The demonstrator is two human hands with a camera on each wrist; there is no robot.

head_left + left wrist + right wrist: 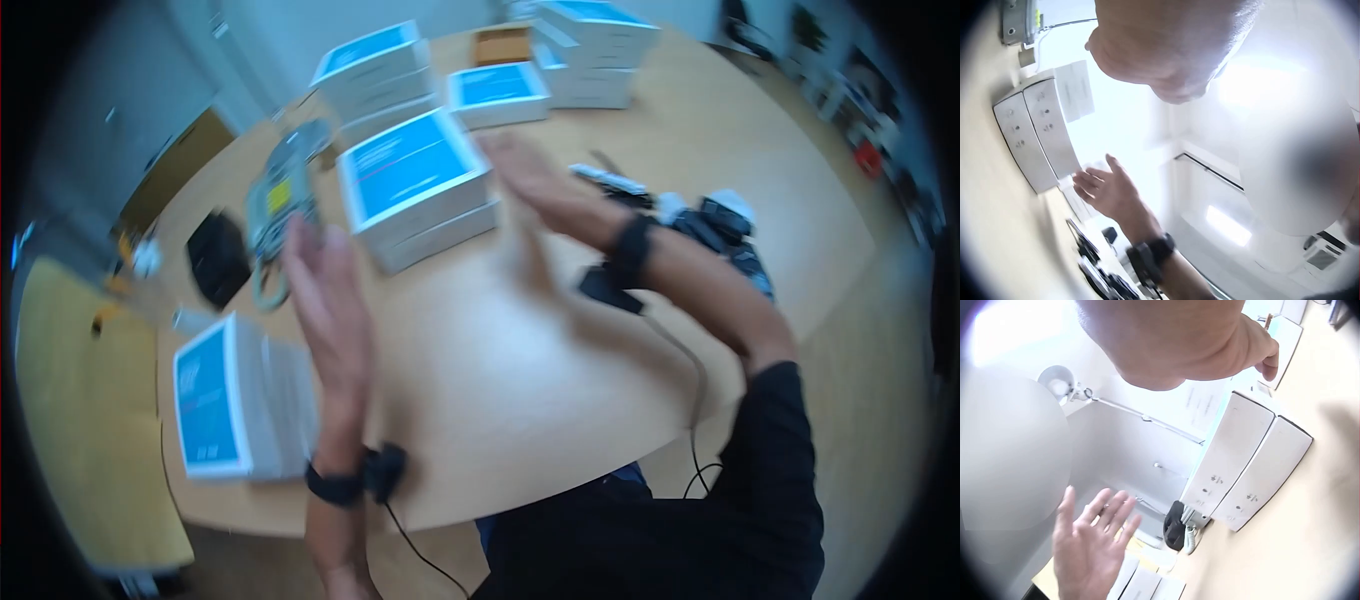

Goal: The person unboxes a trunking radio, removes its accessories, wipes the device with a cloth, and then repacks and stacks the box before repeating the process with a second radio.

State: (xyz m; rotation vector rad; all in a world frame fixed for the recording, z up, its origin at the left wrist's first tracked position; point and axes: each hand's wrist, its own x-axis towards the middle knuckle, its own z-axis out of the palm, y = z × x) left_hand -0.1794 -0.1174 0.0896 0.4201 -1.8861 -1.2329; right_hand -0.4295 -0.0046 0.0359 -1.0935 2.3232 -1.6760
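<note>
Two white boxes with blue tops (pixel 415 170) lie stacked in the middle of the table. My right hand (pixel 545 190) is raised just right of this stack, its fingertips near the upper box's edge; the left wrist view shows that hand (pixel 1110 194) with extended fingers and nothing in it. On the other side, my left hand (pixel 335 300) is held up in front of the desk phone (pixel 280 200), left of the stack. Its palm and spread fingers show bare in the right wrist view. White boxes standing on edge (pixel 215 405), blue face outward, are below and left of it.
More blue-topped boxes stand at the back, in a left stack (pixel 375 75), a single box (pixel 497 92) and a right stack (pixel 595 60). A black object (pixel 217 258) sits beside the phone. Dark and white items (pixel 715 220) lie to the right. Cables trail from both wrists.
</note>
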